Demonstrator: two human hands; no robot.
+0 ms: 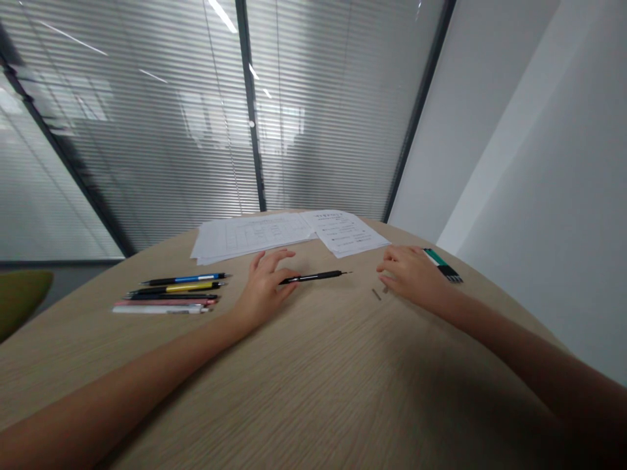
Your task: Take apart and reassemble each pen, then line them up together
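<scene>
Pens lie side by side at the left of the desk (294, 378), roughly parallel: a blue pen (189, 279) at the far side, then a yellow pen (179, 288), a black pen (169, 297), a pink pen (166, 302) and a white pen (157, 310) nearest. These five are laid down, out of both hands, and look neatly sorted into their row.

Next comes the left hand (262, 290), thumb and a finger closed on the rear end of a dark pen (318, 276), the other fingers spread apart. That pen is well apart from the row, its thin tip pointing right, so it looks like the piece being dealt with. Papers (255, 235) lie flat beyond it.

Further right, a small dark stick (376, 294) lies loose, unattached to any pen. The right hand (409, 271) is just beside it, fingers curled low; whether they grip anything I cannot tell. Green-and-black items (443, 266) lie beyond its wrist side, partly hidden. With one pen in hand and a loose bit out, matters look partway along, not finished.
</scene>
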